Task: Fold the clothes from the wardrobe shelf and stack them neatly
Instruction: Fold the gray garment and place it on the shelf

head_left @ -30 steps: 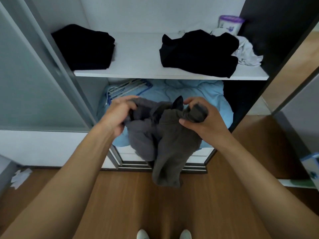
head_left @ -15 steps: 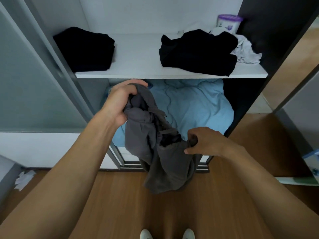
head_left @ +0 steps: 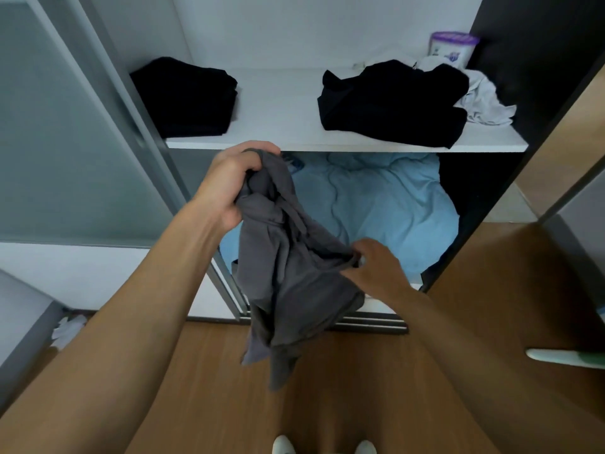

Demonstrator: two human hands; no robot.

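- The grey garment (head_left: 288,273) hangs bunched in the air over the wood floor (head_left: 327,404), in front of the wardrobe and held between both hands.
- It looks like light, limp knit: it will sag and twist, and it won't slip or break. My guess is that it is best taken by a hem, waistband or seam edge, one hand at each corner, and shaken flat before folding.
- The right hand (head_left: 373,263) is lower and nearer. Its fingers are curled, pinching a fold at the garment's right edge.
- The left hand (head_left: 229,185) is higher, just below the shelf (head_left: 327,147). It is a closed fist gripping the top of the garment.
- Blue bedding (head_left: 376,204) lies behind the garment, under the shelf.
- On the shelf, a folded black pile (head_left: 186,96) sits at the left.
- A loose black heap (head_left: 393,103) sits at the right, touching a white cloth (head_left: 484,103); both look unfolded.
- A tub (head_left: 453,49) stands in the far corner.
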